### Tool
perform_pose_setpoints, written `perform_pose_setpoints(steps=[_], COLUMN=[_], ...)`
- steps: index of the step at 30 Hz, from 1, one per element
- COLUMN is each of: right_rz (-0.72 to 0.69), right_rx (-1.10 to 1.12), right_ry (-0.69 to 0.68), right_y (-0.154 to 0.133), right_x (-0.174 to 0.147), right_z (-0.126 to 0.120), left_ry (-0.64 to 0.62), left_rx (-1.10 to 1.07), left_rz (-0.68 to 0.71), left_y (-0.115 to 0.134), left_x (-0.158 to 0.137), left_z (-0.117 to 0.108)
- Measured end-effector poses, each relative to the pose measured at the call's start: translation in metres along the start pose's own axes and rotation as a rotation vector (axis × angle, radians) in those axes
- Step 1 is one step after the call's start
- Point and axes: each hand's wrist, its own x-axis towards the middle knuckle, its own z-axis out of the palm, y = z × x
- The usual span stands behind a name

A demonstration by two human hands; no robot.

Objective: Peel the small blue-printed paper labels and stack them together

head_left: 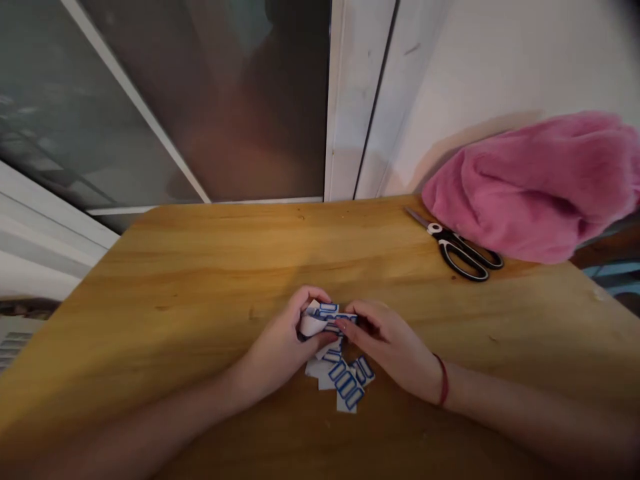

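Bridging both hands [281, 341], blue-bordered paper slips [330, 319] near a loose pile [345, 384].

paper [313, 325] between left hand [285, 340] and right hand [387, 340]: partly finger-covered | slips [345, 381] below hands: markings too small to read | cloth [530, 190] beyond right hand: cut by right edge

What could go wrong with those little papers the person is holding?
The papers between the left hand and right hand could crease, since one looks curled. The loose pieces lie overlapping on the table close to both hands, so a small bump might scatter them. The scissors lie beside the pink cloth; tugging it might shift them.
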Motion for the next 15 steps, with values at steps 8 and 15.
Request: perform_pose_setpoints(steps=[8, 15], right_rz=[-0.015, -0.081], right_rx=[0.260, 0.195], right_ry=[-0.307, -0.279], right_y=[0.020, 0.027], right_x=[0.046, 0.047], right_z=[-0.034, -0.039], left_ry=[-0.095, -0.027], left_rx=[-0.169, 0.019], left_rz=[-0.034, 0.011], left_y=[0.007, 0.007], left_x=[0.028, 0.012], left_z=[-0.020, -0.024])
